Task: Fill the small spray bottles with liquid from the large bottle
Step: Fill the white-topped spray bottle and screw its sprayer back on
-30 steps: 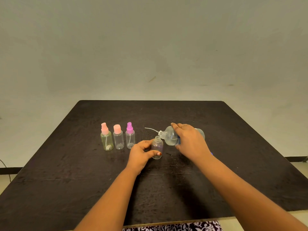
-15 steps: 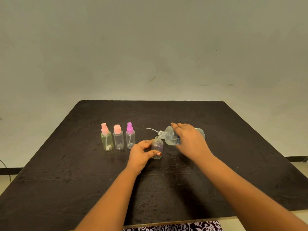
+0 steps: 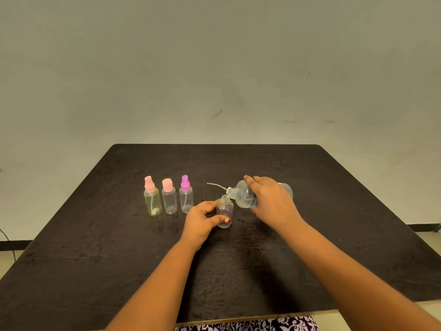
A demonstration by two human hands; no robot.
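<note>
My left hand (image 3: 200, 219) grips a small clear bottle (image 3: 225, 211) that stands upright and uncapped on the black table (image 3: 95, 247). My right hand (image 3: 272, 201) holds the large clear bottle (image 3: 243, 195) tipped on its side, its open neck just above the small bottle's mouth. A thin white dip tube (image 3: 216, 185) lies on the table behind them. To the left stand three capped small spray bottles in a row: a yellowish one with a pink cap (image 3: 152, 199), a clear one with a pink cap (image 3: 169, 199), and a clear one with a purple cap (image 3: 186, 196).
A plain pale wall rises behind the table's far edge. Patterned black-and-white fabric (image 3: 245, 326) shows at the near edge, below my arms. A dark cable (image 3: 6, 237) hangs at the far left beside the table.
</note>
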